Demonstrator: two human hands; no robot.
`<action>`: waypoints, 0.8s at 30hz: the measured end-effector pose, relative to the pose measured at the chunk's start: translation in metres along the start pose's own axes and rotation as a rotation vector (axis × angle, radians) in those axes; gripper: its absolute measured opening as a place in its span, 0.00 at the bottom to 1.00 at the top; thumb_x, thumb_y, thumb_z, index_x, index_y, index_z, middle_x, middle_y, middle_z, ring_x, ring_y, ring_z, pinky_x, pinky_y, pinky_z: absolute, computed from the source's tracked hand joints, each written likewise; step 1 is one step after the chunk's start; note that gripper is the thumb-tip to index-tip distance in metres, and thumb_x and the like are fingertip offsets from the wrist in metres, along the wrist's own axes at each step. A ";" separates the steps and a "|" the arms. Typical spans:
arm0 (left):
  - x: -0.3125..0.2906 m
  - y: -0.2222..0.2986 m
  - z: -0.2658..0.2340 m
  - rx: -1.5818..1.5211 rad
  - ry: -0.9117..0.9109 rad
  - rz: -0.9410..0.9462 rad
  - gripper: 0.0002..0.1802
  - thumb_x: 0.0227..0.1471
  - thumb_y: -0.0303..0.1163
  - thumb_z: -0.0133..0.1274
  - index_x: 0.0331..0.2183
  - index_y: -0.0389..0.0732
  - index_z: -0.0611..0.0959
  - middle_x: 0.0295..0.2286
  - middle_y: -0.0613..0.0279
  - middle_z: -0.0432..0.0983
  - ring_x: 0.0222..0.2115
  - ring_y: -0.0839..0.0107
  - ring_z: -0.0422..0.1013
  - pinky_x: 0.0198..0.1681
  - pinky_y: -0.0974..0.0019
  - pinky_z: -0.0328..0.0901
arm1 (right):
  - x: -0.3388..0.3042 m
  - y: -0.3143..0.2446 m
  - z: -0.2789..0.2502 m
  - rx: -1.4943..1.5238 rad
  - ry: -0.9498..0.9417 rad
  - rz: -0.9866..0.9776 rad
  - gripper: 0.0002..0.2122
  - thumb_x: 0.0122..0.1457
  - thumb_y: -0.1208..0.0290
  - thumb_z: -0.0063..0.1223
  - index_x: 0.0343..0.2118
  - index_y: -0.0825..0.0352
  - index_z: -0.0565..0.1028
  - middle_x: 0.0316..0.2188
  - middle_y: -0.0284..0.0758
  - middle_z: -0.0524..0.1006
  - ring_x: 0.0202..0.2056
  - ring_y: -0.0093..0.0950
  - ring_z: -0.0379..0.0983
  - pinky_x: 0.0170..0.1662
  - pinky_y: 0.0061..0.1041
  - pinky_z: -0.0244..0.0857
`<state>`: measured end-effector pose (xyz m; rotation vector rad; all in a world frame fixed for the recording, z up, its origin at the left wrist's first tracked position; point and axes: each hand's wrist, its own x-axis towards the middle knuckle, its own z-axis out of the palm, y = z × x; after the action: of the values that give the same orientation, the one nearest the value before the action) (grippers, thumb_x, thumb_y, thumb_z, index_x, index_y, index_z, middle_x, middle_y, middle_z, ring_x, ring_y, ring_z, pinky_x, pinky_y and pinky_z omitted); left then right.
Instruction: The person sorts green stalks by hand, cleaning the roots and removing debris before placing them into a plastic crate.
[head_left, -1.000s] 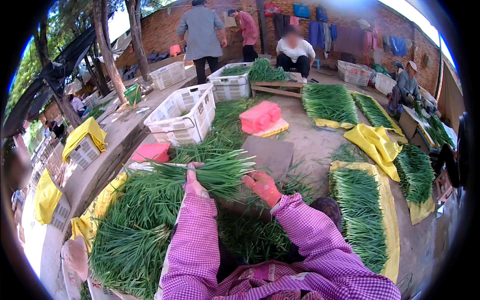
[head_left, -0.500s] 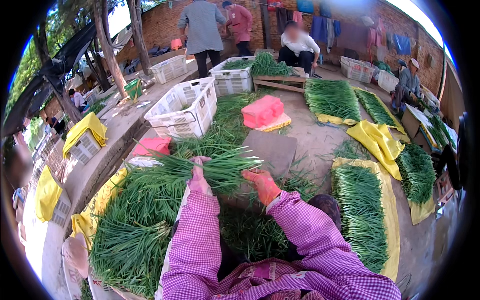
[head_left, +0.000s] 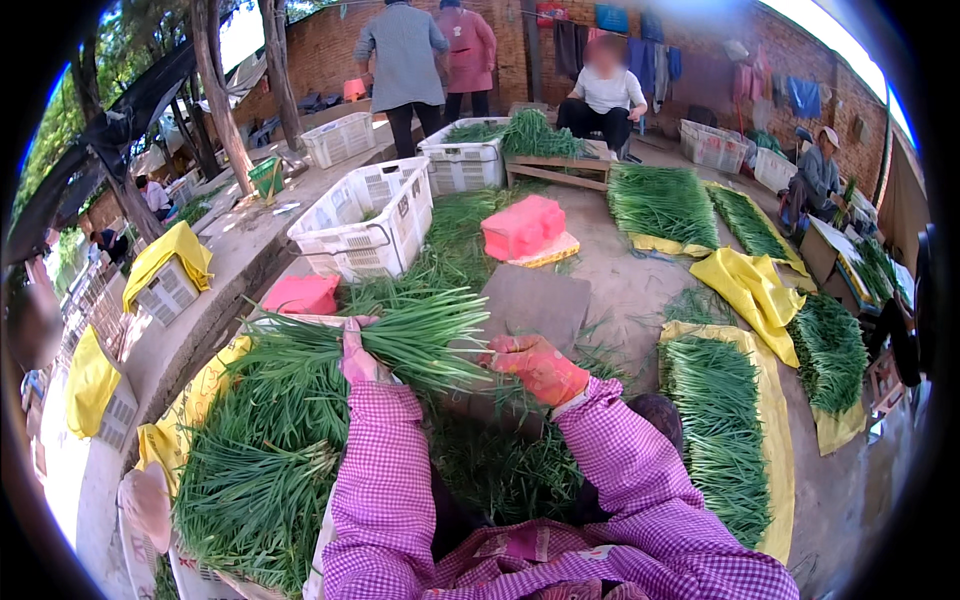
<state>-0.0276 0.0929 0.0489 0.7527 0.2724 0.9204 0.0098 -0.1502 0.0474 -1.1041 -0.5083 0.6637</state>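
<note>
Head view: the left hand (head_left: 357, 358) is clamped around the middle of a bunch of green stalks (head_left: 425, 340), its thumb lying over the top. The bunch is held up to the left of the grey slab (head_left: 545, 290), its paler ends fanned out toward the slab and its leafy ends trailing away from it. The right hand (head_left: 540, 370), in a reddish patterned glove, is on the wearer's side of the slab, just beside the pale ends. Its fingertips are drawn in near the thumb; whether they pinch a stalk, I cannot tell. Both forearms wear purple checked sleeves (head_left: 375, 480).

To the left of the slab and closer to the wearer, a large heap of loose stalks (head_left: 260, 450) spreads out. 1 pink block (head_left: 300, 295) is left of the slab; another, the larger pink block (head_left: 520, 228), is just beyond it, on a flat yellow-orange piece (head_left: 548, 252). Beyond the slab and to its left stands a white slatted crate (head_left: 375, 255).

Right of the slab, nearer the wearer, a yellow sheet (head_left: 778, 460) bears neatly laid stalks (head_left: 712, 430); farther right of the slab is a crumpled yellow cloth (head_left: 750, 285). Well beyond the slab, 2 people stand and 1 person in a white top (head_left: 610, 95) sits.
</note>
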 end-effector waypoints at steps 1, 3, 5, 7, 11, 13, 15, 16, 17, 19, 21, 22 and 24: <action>0.012 0.002 -0.006 -0.053 0.013 0.008 0.15 0.54 0.42 0.47 0.28 0.38 0.75 0.25 0.59 0.72 0.28 0.68 0.70 0.35 0.63 0.68 | -0.005 -0.007 -0.003 -0.017 -0.039 -0.028 0.13 0.49 0.76 0.56 0.38 0.74 0.75 0.39 0.37 0.74 0.42 0.26 0.69 0.47 0.26 0.60; 0.024 0.007 -0.021 -0.122 0.038 0.058 0.15 0.55 0.41 0.44 0.29 0.38 0.75 0.28 0.57 0.72 0.30 0.65 0.70 0.36 0.60 0.68 | -0.007 -0.009 -0.016 -0.020 -0.130 -0.056 0.12 0.48 0.77 0.56 0.37 0.74 0.75 0.39 0.39 0.74 0.42 0.28 0.69 0.48 0.27 0.60; 0.021 0.022 -0.019 -0.279 0.088 -0.048 0.15 0.56 0.40 0.40 0.31 0.38 0.75 0.31 0.56 0.72 0.32 0.58 0.70 0.39 0.51 0.68 | -0.007 -0.015 -0.026 0.004 -0.144 -0.160 0.11 0.50 0.79 0.55 0.37 0.74 0.75 0.38 0.37 0.75 0.41 0.28 0.71 0.48 0.26 0.62; 0.018 0.025 -0.013 -0.354 0.224 -0.126 0.17 0.56 0.43 0.39 0.34 0.38 0.73 0.35 0.54 0.72 0.38 0.56 0.69 0.42 0.47 0.66 | -0.012 -0.027 -0.042 0.021 -0.059 -0.155 0.10 0.50 0.78 0.54 0.37 0.74 0.74 0.38 0.39 0.75 0.40 0.29 0.72 0.47 0.25 0.63; 0.031 0.025 -0.021 -0.377 0.242 -0.127 0.18 0.56 0.43 0.39 0.35 0.38 0.72 0.37 0.53 0.72 0.40 0.54 0.68 0.45 0.45 0.65 | -0.007 -0.051 -0.060 -0.063 0.151 -0.151 0.10 0.52 0.76 0.53 0.37 0.74 0.75 0.37 0.39 0.76 0.38 0.29 0.73 0.46 0.25 0.63; 0.034 0.021 -0.025 -0.384 0.236 -0.145 0.18 0.56 0.44 0.38 0.35 0.38 0.73 0.38 0.53 0.72 0.41 0.53 0.68 0.45 0.44 0.65 | -0.001 -0.062 -0.065 -0.227 0.273 -0.143 0.09 0.54 0.74 0.51 0.35 0.73 0.75 0.38 0.39 0.75 0.37 0.30 0.73 0.47 0.27 0.63; 0.029 0.017 -0.021 -0.372 0.229 -0.166 0.19 0.56 0.44 0.38 0.35 0.38 0.74 0.38 0.53 0.72 0.41 0.54 0.68 0.46 0.43 0.64 | 0.012 -0.056 -0.073 -0.550 0.259 -0.118 0.13 0.55 0.71 0.52 0.41 0.73 0.74 0.40 0.36 0.76 0.40 0.24 0.71 0.47 0.22 0.63; 0.035 0.015 -0.029 -0.369 0.193 -0.182 0.18 0.55 0.43 0.41 0.39 0.39 0.72 0.43 0.49 0.71 0.45 0.48 0.67 0.48 0.37 0.60 | 0.018 -0.049 -0.064 -0.639 0.241 -0.145 0.15 0.55 0.69 0.53 0.43 0.73 0.73 0.40 0.35 0.76 0.40 0.23 0.71 0.46 0.21 0.63; 0.035 0.011 -0.029 -0.362 0.191 -0.180 0.18 0.55 0.43 0.41 0.39 0.39 0.72 0.43 0.49 0.71 0.44 0.48 0.67 0.48 0.37 0.61 | 0.022 -0.044 -0.056 -0.735 0.229 -0.172 0.17 0.55 0.68 0.54 0.45 0.73 0.72 0.39 0.34 0.76 0.40 0.21 0.71 0.45 0.20 0.63; 0.034 0.000 -0.026 -0.344 0.187 -0.178 0.18 0.55 0.43 0.41 0.39 0.40 0.71 0.42 0.50 0.71 0.44 0.48 0.68 0.47 0.37 0.61 | 0.025 -0.023 -0.047 -0.671 0.164 -0.192 0.18 0.55 0.68 0.53 0.47 0.71 0.71 0.42 0.33 0.76 0.41 0.20 0.70 0.46 0.20 0.63; 0.026 -0.005 -0.018 -0.330 0.181 -0.209 0.14 0.55 0.41 0.43 0.32 0.39 0.75 0.34 0.57 0.74 0.37 0.58 0.70 0.44 0.47 0.65 | 0.034 0.002 -0.041 -0.587 0.127 -0.178 0.20 0.54 0.68 0.54 0.49 0.70 0.69 0.43 0.33 0.75 0.42 0.20 0.70 0.46 0.20 0.63; 0.028 -0.011 -0.021 -0.326 0.156 -0.206 0.14 0.55 0.40 0.43 0.31 0.40 0.75 0.33 0.57 0.74 0.37 0.58 0.70 0.44 0.47 0.66 | 0.041 0.013 -0.036 -0.541 0.119 -0.160 0.21 0.54 0.68 0.54 0.50 0.70 0.69 0.44 0.33 0.74 0.43 0.20 0.70 0.46 0.21 0.63; 0.026 -0.017 -0.020 -0.318 0.100 -0.189 0.12 0.54 0.39 0.45 0.28 0.40 0.75 0.31 0.57 0.74 0.35 0.59 0.70 0.44 0.50 0.66 | 0.050 0.023 -0.024 -0.552 0.130 -0.072 0.20 0.50 0.68 0.57 0.46 0.70 0.71 0.41 0.34 0.76 0.40 0.23 0.71 0.44 0.23 0.65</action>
<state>-0.0120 0.1163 0.0250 0.3816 0.2719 0.7982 0.0556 -0.1234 0.0197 -1.6270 -0.6349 0.3894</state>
